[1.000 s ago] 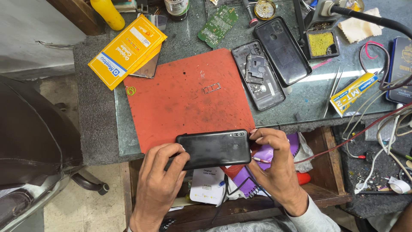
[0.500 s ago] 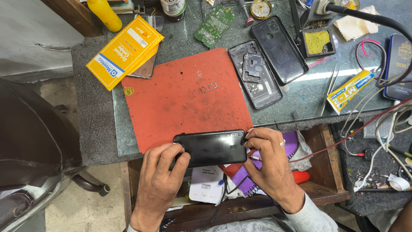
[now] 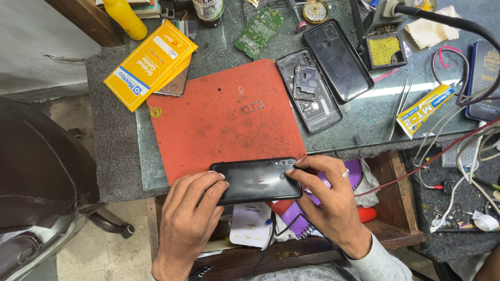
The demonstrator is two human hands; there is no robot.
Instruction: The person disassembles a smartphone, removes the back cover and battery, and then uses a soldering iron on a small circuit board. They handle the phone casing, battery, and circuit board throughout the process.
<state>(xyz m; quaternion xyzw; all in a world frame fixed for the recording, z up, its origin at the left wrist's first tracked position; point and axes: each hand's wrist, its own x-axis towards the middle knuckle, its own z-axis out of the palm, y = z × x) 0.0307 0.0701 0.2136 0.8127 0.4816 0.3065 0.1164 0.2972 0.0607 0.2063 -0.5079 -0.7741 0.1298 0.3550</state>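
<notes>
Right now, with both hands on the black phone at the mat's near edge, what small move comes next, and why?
Probably set the black phone flat on the red mat. It lies back-up, half over the open drawer; the left hand holds one end, the right hand pinches the camera corner. Bare mat lies just ahead.

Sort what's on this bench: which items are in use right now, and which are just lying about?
In use:
- glossy black smartphone, back up
- left hand gripping its left end
- right hand at its camera end
- red rubber work mat under its far edge

Lying about:
- yellow flat cardboard box
- green circuit board
- opened dark phone frame
- black phone back cover
- metal tweezers
</notes>
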